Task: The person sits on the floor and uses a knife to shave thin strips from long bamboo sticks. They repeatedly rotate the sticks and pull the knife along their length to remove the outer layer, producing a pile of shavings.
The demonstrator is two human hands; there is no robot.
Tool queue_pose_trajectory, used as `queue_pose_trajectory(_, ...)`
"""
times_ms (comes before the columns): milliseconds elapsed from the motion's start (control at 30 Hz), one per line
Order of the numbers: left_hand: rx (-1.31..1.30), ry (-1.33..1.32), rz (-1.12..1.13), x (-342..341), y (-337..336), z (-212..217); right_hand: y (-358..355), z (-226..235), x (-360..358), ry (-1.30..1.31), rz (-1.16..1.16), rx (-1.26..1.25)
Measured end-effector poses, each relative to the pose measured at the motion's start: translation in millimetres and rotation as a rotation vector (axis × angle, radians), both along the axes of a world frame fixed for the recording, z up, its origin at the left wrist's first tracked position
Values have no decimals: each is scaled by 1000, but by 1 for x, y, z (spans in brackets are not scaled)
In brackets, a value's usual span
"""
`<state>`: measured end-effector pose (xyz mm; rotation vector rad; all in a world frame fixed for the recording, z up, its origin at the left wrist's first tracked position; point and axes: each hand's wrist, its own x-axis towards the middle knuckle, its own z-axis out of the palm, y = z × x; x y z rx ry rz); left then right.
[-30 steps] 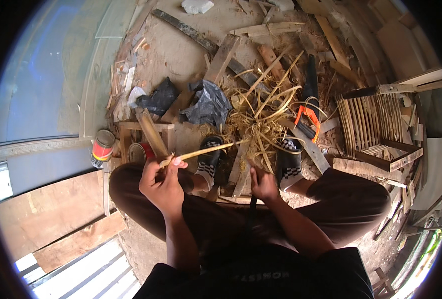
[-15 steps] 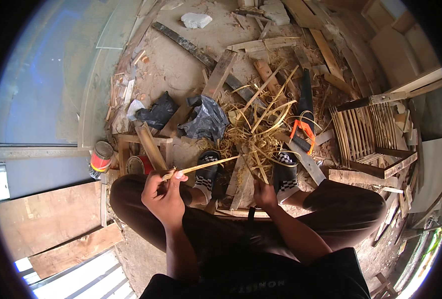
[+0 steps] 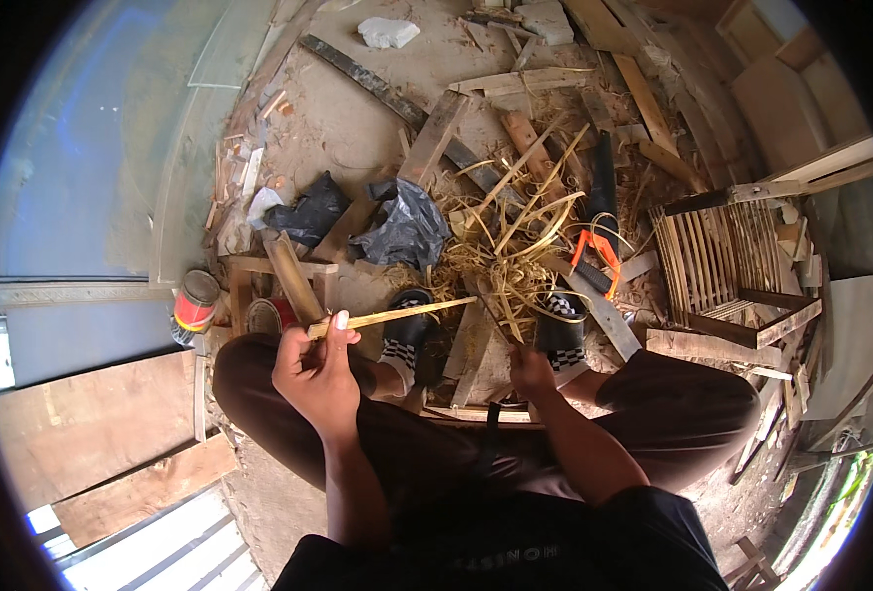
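Note:
My left hand (image 3: 316, 382) pinches one end of a pale bamboo strip (image 3: 407, 312) between thumb and fingers. The strip points to the right, its free end above the ground between my feet. Lower right of that free end, my right hand (image 3: 532, 374) is closed round what looks like a knife, its thin dark blade (image 3: 501, 323) pointing up and away; the handle is hidden in my fist. Strip and blade are apart. Beyond the blade lies a tangled heap of bamboo shavings (image 3: 520, 261), partly over my right shoe (image 3: 561, 330).
An orange-handled saw (image 3: 599, 264) lies right of the shavings. Farther right stands a slatted wooden frame (image 3: 727, 261). Black plastic bags (image 3: 402, 227) and a propped wood piece (image 3: 293, 276) are ahead on the left, near a red-labelled can (image 3: 197, 300). Planks (image 3: 436, 138) litter the floor beyond.
The bamboo strip's free end has risen slightly and its held end has shifted a little left with my left hand. My right hand has moved slightly right; more of the dark blade shows.

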<state>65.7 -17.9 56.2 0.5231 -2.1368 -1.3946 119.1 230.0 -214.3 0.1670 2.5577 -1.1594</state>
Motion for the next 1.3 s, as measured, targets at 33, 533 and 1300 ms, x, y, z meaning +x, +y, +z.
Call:
queue_pose_trajectory(33, 1, 8, 4, 1, -2, -2, 0, 0, 1, 16, 5, -50)
queue_pose_trajectory(533, -123, 103, -229, -21, 10, 36, 1, 39, -70, 23, -76, -173)
queue_pose_trajectory(1300, 526, 96, -495, -256, -74, 27, -32, 295, -216, 208, -198, -899)
